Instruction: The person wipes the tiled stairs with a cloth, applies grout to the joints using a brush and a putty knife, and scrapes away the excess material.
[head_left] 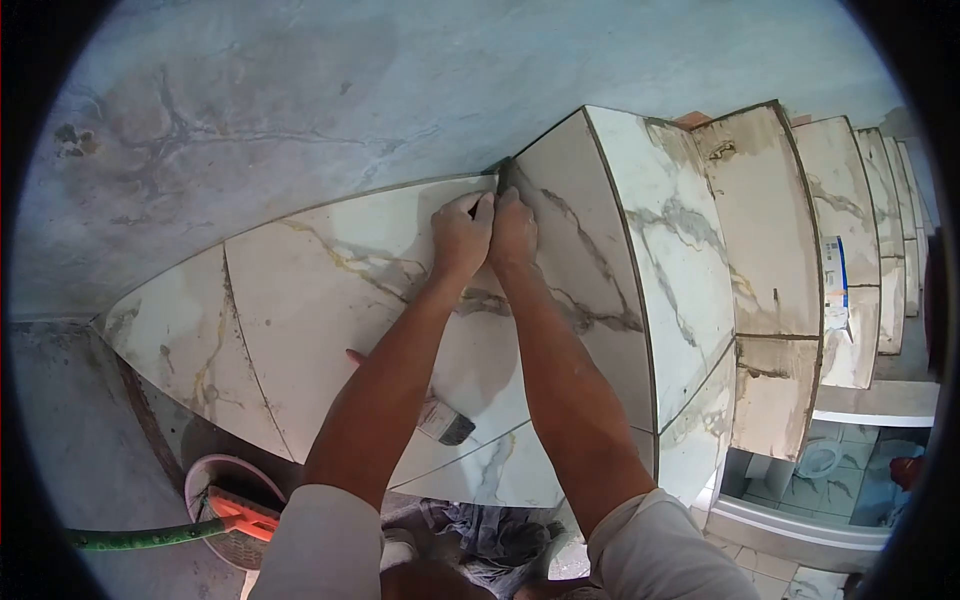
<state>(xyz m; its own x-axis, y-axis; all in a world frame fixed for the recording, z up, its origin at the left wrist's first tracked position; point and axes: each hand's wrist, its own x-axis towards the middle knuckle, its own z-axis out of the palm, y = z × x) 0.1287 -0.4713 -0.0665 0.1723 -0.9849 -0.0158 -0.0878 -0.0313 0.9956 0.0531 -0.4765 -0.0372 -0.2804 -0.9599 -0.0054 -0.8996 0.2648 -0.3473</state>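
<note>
Head view: both bare hands meet side by side at the wall corner, forearms reaching away from the body. Dark gap [504,176] sits just beyond the fingertips, between marbled tile [330,300] on the left and angled tile [590,235] on the right; its short visible length runs away toward the wall [330,90]. Right hand [514,232] looks nearer it. Left hand [464,238]: fingers bunched, something small and dark by them, grip unclear. Right fingers curl out of sight; can't tell if they hold anything. Brush [445,420] lies slantwise, partly under left forearm.
</note>
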